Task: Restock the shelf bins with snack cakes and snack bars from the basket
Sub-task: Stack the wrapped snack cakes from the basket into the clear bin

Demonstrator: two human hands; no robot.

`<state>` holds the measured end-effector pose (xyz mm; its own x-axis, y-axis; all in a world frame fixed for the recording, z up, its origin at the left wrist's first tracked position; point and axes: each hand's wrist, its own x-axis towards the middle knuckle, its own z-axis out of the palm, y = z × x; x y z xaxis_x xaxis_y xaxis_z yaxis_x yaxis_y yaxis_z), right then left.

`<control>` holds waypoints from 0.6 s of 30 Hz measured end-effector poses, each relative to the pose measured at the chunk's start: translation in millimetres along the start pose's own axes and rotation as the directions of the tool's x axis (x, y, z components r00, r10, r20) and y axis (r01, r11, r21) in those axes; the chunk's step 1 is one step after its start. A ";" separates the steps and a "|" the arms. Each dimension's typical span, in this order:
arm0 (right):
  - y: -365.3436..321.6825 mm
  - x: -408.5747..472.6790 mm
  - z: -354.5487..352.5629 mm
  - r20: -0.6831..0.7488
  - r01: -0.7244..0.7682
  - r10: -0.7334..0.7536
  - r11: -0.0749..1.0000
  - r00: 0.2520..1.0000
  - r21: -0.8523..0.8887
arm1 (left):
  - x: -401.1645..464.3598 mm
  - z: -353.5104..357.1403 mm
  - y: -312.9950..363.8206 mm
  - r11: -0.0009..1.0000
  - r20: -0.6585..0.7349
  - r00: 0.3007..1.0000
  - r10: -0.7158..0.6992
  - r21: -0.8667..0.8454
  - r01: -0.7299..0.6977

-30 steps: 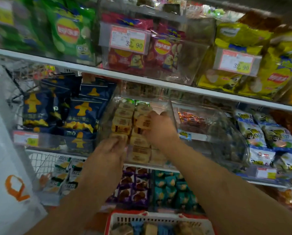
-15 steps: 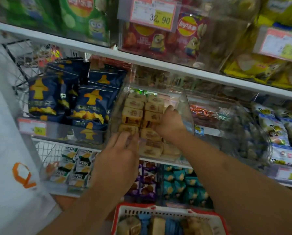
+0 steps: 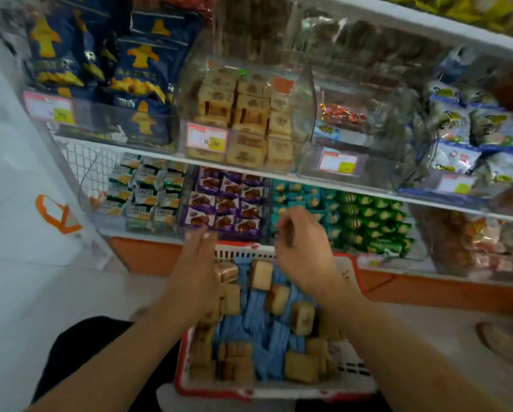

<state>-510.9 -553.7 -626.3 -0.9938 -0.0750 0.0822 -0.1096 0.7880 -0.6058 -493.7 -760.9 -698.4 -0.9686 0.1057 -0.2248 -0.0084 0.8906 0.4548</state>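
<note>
Red-rimmed basket (image 3: 355,270) below both empty hands, left hand (image 3: 196,263) flat, right hand (image 3: 301,248) loosely curled, holds loose snack cakes (image 3: 261,275); a hasty grab could crush one

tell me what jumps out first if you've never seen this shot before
Two bare hands, the left hand and right hand, hover empty over a red and white basket of tan snack cakes and blue bars. Above, a clear bin on the middle shelf is stacked full of the same cakes.
</note>
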 end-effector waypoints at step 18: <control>143.4 -30.4 159.3 0.240 -0.625 0.700 0.711 0.673 -0.321 | -13.8 79.7 -36.5 0.892 0.181 0.943 -0.279 0.412 0.185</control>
<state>-499.5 -535.7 -841.8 -0.7499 0.3541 -0.5589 0.5497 0.8035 -0.2284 -460.2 -759.6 -780.6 -0.8662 -0.0688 -0.4950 -0.0843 0.9964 0.0091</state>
